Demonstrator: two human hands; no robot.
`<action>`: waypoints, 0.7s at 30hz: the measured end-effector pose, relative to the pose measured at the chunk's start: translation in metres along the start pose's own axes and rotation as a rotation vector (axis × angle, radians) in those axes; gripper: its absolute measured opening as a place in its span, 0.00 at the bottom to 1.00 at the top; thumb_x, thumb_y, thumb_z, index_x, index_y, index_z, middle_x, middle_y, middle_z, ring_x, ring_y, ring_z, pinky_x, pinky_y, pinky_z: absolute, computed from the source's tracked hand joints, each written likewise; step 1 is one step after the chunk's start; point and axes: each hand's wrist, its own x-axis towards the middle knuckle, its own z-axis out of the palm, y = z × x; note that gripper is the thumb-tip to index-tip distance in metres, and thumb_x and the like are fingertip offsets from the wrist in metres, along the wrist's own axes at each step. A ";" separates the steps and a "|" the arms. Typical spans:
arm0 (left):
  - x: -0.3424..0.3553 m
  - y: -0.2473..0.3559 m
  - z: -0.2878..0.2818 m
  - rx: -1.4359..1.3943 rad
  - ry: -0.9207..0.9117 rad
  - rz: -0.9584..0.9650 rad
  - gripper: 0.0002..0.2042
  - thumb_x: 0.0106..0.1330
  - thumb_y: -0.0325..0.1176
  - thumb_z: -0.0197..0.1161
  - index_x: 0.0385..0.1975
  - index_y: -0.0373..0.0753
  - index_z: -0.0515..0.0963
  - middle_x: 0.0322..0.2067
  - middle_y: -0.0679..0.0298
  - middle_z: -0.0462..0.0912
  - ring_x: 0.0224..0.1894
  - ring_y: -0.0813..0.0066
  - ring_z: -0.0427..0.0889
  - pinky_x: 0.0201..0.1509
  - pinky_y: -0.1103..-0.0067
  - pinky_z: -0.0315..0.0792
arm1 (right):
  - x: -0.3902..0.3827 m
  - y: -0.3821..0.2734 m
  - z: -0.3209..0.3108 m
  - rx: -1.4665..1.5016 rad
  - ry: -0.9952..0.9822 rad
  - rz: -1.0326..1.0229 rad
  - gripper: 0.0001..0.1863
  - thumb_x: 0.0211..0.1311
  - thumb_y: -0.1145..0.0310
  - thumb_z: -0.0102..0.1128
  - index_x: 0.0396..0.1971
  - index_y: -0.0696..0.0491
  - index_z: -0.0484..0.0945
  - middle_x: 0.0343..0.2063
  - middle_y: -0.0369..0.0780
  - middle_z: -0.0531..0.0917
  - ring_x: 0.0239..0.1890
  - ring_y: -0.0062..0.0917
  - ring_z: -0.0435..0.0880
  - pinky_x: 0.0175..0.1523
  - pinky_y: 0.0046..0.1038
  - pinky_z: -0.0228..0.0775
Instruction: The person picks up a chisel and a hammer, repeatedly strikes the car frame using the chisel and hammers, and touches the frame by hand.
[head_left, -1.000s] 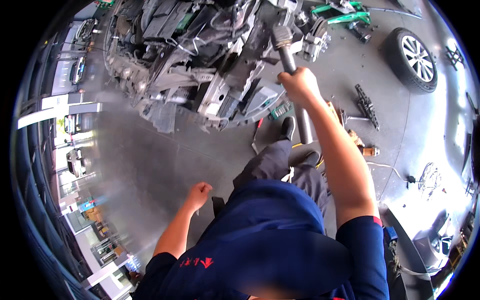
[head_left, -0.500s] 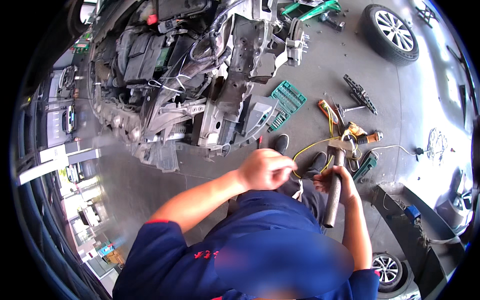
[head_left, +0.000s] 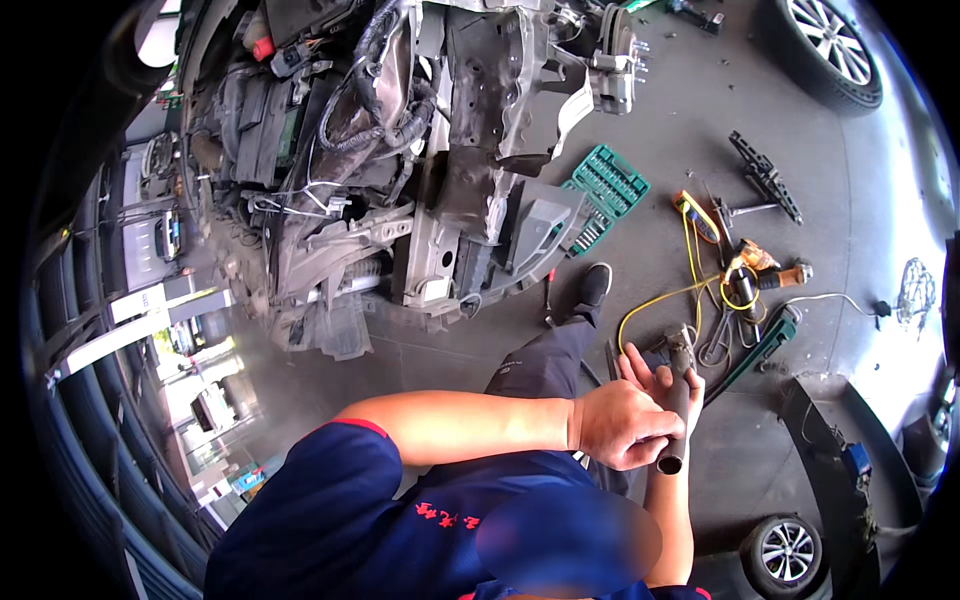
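Both hands, left hand and right hand, clench one dark metal pipe (held upright)

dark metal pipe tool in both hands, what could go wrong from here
The dark metal pipe tool is gripped by the left hand and right hand above the leg; a slip could drop it there. The yellow cable and loose hand tools on the grey floor near the black shoe could trip a step.

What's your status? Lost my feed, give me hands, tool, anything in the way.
Left hand and right hand both wrapped on the hammer. Held at chest, clear of stripped car front. Nothing between.
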 end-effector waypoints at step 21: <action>0.073 0.055 0.005 0.438 0.004 -0.398 0.09 0.67 0.25 0.58 0.45 0.33 0.74 0.41 0.49 0.79 0.46 0.47 0.82 0.53 0.59 0.76 | -0.045 -0.039 0.065 -0.163 -0.219 0.109 0.26 0.63 0.51 0.56 0.54 0.53 0.78 0.47 0.44 0.86 0.52 0.36 0.87 0.56 0.45 0.84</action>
